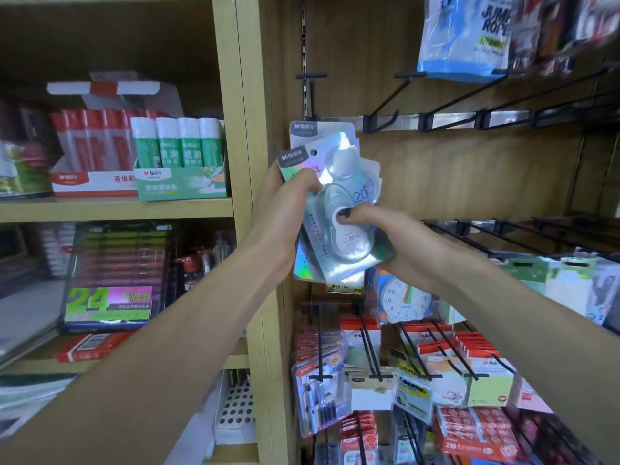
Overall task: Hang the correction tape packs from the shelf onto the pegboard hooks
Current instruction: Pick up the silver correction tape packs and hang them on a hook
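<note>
Head view: left hand point(285, 203) and right hand point(385, 243) together clamp a fanned stack of holographic correction tape packs point(335, 209), marked M&G and "20", just below an empty hook point(310, 95); next, probably, one pack's hole must be threaded onto it

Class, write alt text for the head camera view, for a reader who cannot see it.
Two bare hands, left hand and right hand, grip a fanned stack of holographic silver correction tape packs before a wooden pegboard wall with empty black metal hooks.
</note>
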Tool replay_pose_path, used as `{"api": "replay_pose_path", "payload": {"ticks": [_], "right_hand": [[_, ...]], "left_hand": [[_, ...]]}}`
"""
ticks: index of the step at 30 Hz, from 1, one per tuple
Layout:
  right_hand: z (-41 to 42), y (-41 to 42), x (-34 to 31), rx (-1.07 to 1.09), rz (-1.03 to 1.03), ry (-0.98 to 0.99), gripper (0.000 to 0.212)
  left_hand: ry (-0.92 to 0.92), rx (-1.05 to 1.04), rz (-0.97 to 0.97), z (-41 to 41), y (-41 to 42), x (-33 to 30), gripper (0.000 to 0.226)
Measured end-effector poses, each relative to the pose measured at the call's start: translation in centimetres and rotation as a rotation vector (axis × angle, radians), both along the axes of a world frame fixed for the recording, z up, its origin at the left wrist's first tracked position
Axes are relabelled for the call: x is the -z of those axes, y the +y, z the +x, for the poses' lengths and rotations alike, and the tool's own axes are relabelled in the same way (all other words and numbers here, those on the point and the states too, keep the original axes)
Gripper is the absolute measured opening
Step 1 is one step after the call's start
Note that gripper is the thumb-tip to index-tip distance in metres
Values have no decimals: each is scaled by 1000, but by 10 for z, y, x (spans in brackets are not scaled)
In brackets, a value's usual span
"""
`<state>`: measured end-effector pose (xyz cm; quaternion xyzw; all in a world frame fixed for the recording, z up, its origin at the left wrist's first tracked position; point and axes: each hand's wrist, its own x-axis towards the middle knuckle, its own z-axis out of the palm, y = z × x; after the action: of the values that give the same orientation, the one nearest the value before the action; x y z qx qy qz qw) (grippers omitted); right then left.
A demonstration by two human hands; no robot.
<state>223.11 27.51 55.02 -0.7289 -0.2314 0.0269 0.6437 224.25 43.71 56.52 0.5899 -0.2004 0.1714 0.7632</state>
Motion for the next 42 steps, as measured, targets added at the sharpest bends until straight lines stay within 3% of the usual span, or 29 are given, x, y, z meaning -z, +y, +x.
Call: {"api": "replay_pose_path", "payload": {"ticks": [6,10,16,26,36,40,42], "right_hand": [[-11,1,7,-25,75,-54,33],[-2,0,0,69,116,-92,40],[0,10,1,101,163,-150,45],[8,13,-5,125,205,-123,43],[9,17,3,136,251,-143,49],[9,20,7,111,328,-159,45],[9,20,7,104,347,-164,44]], "left_hand": [[7,-37,19,-1,4,-4,58],[22,-46,-9,1,4,-5,46],[34,23,11,8,3,-9,55],[6,-33,89,15,0,-20,41],[-50,-56,38,9,-3,-12,34],[-102,-90,48,7,-5,-13,58],[-100,-105,51,7,-5,-13,59]]}}
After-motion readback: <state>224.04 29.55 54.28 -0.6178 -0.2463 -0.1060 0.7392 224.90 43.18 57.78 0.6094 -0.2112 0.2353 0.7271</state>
